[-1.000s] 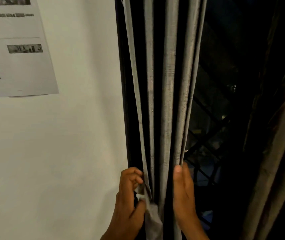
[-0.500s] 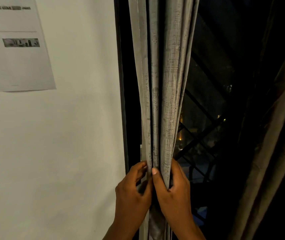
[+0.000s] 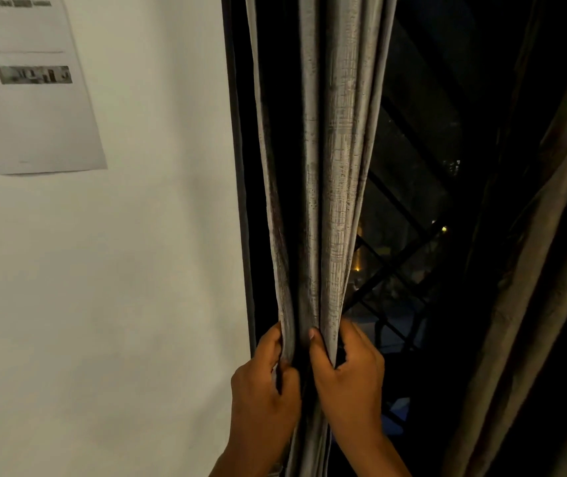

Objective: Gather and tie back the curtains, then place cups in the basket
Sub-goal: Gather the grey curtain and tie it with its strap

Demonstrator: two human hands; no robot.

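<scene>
Grey curtain [image 3: 326,166], hung straight down just right of the dark window frame [image 3: 240,201], drawn into a narrow bundle of long vertical pleats. Woven, slightly glossy cloth, with a fine crosshatch texture plain on the lit folds and deep black shadow between them. Widest at the top of the view, pinched tightest low down where both hands met it, then dropped on below them out of sight.

Left hand [image 3: 264,390] on the frame side of the bundle, fingers [image 3: 273,342] curled round the outermost pleat, thumb pressed against the cloth. Right hand [image 3: 350,376] on the far side from the frame, thumb [image 3: 316,346] in front of the folds and the other fingers wrapped behind them, so gripped tight on the curtain too. Hands nearly touched, only a fold or two of cloth between.

Second curtain [image 3: 550,253], browner and dimmer, slanted across the far side of the window, well apart from the frame and from the grey one. Between the two, dark glass with a diagonal black window grille [image 3: 399,266] and a few small lights beyond.

On the other side of the frame, a pale wall [image 3: 120,287] with a printed sheet of paper [image 3: 27,98] fixed high up, its text and small pictures too blurred to read.
</scene>
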